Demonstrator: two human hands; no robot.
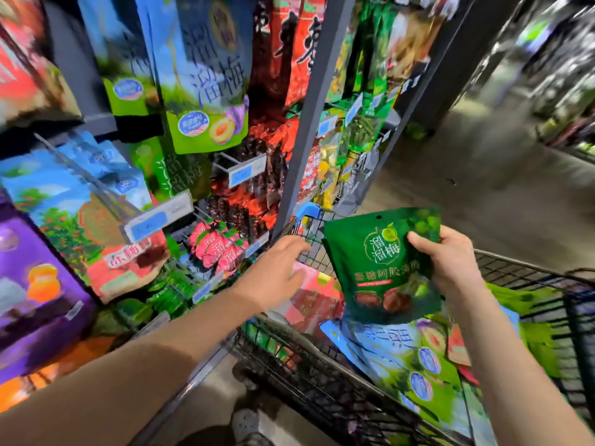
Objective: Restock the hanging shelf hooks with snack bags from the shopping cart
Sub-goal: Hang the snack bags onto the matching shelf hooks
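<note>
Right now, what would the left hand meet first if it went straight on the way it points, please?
Probably the cart wall, just ahead of the left hand, though depth is unclear.

Dark green glossy snack pouch [383, 265]: I read white outlined characters, orange lettering beneath, brown fruit at the foot, paler green fruit in the upper corner. Black wire-mesh shopping cart [315, 378], with a bright blue plastic corner cap [307, 211]; in it I see sky-blue and grass-green flat pouches [402, 358] bearing round blue badges, and a pink-and-red flat pouch [312, 297]. Tall blue-over-green hanging bag [209, 75]: dark blue characters, purple plums, yellow-orange cut fruit. Red foil bags [289, 53]: black brush characters.
</note>
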